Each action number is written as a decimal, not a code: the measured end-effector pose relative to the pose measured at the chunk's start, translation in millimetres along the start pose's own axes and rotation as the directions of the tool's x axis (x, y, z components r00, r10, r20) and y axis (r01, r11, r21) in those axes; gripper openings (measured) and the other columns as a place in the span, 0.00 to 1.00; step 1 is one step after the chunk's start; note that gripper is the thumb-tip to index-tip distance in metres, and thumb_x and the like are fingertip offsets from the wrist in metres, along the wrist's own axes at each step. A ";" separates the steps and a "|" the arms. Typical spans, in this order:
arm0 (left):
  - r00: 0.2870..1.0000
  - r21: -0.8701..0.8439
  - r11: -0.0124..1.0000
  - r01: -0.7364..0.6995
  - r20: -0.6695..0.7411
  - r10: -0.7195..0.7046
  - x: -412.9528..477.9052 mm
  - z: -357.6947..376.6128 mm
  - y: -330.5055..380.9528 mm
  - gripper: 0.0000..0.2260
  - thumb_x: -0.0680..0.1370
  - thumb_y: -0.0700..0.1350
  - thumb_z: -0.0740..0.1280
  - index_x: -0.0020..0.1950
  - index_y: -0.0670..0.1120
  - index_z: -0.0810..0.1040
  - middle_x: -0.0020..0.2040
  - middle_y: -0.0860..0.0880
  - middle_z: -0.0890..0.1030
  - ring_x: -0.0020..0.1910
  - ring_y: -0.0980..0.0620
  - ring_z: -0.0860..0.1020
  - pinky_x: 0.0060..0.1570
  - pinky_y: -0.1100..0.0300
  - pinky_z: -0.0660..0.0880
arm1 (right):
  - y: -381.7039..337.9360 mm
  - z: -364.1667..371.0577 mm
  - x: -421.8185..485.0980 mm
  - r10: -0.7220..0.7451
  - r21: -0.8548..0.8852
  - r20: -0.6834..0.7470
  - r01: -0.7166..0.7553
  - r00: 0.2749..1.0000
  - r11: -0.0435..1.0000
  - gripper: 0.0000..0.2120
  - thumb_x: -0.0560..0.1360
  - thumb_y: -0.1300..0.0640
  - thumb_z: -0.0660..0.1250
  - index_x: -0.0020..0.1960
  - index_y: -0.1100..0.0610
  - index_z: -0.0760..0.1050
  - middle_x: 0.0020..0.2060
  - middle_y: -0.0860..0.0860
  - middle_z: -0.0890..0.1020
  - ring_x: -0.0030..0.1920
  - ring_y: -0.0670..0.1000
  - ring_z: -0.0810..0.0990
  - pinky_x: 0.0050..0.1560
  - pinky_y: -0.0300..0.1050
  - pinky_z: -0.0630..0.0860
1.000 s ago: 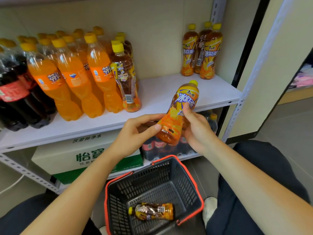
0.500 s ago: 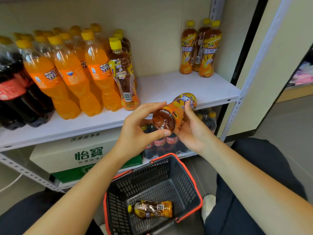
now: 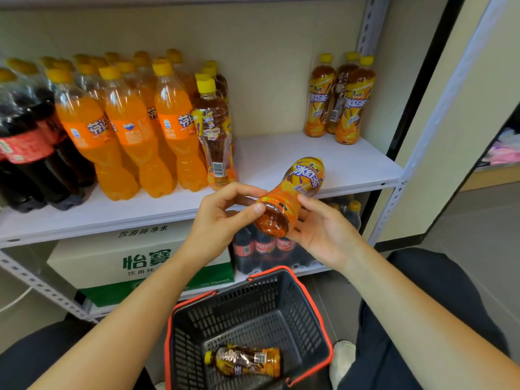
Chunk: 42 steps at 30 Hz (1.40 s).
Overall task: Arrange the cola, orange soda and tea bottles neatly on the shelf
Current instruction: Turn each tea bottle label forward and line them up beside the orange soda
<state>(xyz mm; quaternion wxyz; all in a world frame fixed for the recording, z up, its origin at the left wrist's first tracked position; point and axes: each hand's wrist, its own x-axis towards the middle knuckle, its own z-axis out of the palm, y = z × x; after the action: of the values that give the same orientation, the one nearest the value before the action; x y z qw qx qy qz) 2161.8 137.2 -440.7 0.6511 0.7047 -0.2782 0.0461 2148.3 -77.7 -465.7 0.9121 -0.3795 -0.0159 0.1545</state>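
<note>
Amber tea bottle (image 3: 292,192) held tilted at the front edge of the white shelf (image 3: 281,153), base toward me, neck over the board. My left hand (image 3: 222,218) pinches the base between thumb and fingers; my right hand (image 3: 323,232) curls round the body from beneath. Orange soda bottles (image 3: 126,130) and cola bottles (image 3: 25,153) stand at shelf left, three upright tea bottles (image 3: 340,99) back right. Second tea bottle (image 3: 244,360) lies in the basket (image 3: 253,313).

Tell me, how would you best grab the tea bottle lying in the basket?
Come from above and grip the tea bottle round its middle. It lies on its side on the basket floor, cap pointing left, walled in all round, so only the top is open.
</note>
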 end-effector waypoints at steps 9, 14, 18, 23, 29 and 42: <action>0.895 0.368 0.927 0.072 -0.435 0.103 24.0 -21.0 -24.4 0.12 0.76 0.38 0.75 0.59 0.45 0.81 0.55 0.49 0.82 0.53 0.53 0.80 0.53 0.53 0.80 | -39.0 12.4 14.1 -0.320 -0.611 -0.126 0.181 0.939 0.771 0.31 0.69 0.59 0.78 0.70 0.56 0.72 0.55 0.57 0.86 0.52 0.56 0.86 0.45 0.54 0.84; 0.834 0.485 0.863 0.141 -0.528 0.160 40.4 -31.7 -51.8 0.30 0.74 0.45 0.78 0.73 0.47 0.71 0.66 0.48 0.74 0.61 0.51 0.75 0.57 0.45 0.78 | -61.5 16.7 61.0 -0.502 -0.816 -0.068 0.241 0.862 0.525 0.36 0.68 0.68 0.79 0.71 0.54 0.71 0.54 0.59 0.84 0.49 0.53 0.84 0.48 0.53 0.84; 0.839 0.535 0.829 0.164 -0.517 0.168 49.2 -30.7 -71.3 0.34 0.74 0.48 0.78 0.76 0.52 0.66 0.67 0.50 0.73 0.65 0.48 0.75 0.53 0.42 0.80 | -66.6 7.6 110.1 -0.566 -0.906 -0.001 0.239 0.825 0.350 0.39 0.66 0.67 0.81 0.73 0.57 0.69 0.57 0.57 0.81 0.54 0.56 0.82 0.57 0.54 0.81; 0.827 0.656 0.732 0.181 -0.504 0.248 53.7 -32.9 -86.9 0.34 0.74 0.48 0.77 0.77 0.53 0.65 0.68 0.50 0.74 0.64 0.48 0.77 0.47 0.44 0.82 | -58.2 -4.0 171.5 -0.611 -0.915 0.055 0.285 0.790 0.287 0.34 0.66 0.66 0.81 0.68 0.60 0.70 0.54 0.49 0.79 0.52 0.50 0.82 0.51 0.44 0.79; 0.809 0.673 0.726 0.144 -0.502 0.305 52.8 -33.3 -94.1 0.31 0.76 0.49 0.75 0.77 0.52 0.67 0.66 0.49 0.75 0.62 0.48 0.79 0.45 0.44 0.83 | -59.5 -21.5 239.9 -0.631 -0.969 0.114 0.226 0.767 0.100 0.27 0.72 0.52 0.79 0.69 0.56 0.77 0.49 0.54 0.82 0.49 0.52 0.80 0.52 0.48 0.78; 0.776 0.639 0.756 0.139 -0.544 0.318 52.9 -25.2 -98.5 0.28 0.78 0.50 0.73 0.76 0.49 0.69 0.64 0.49 0.76 0.61 0.49 0.79 0.46 0.44 0.83 | -53.5 -3.9 302.6 -0.540 -0.906 -0.103 0.146 0.835 0.398 0.26 0.72 0.58 0.78 0.68 0.57 0.77 0.47 0.49 0.83 0.51 0.53 0.83 0.49 0.43 0.82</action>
<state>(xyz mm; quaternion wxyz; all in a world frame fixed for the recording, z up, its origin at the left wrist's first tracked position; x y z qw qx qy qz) 2258.4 143.1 -502.3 0.4172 0.8133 -0.0488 0.4025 2451.2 -27.0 -458.0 0.5851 -0.7971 0.0066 -0.1487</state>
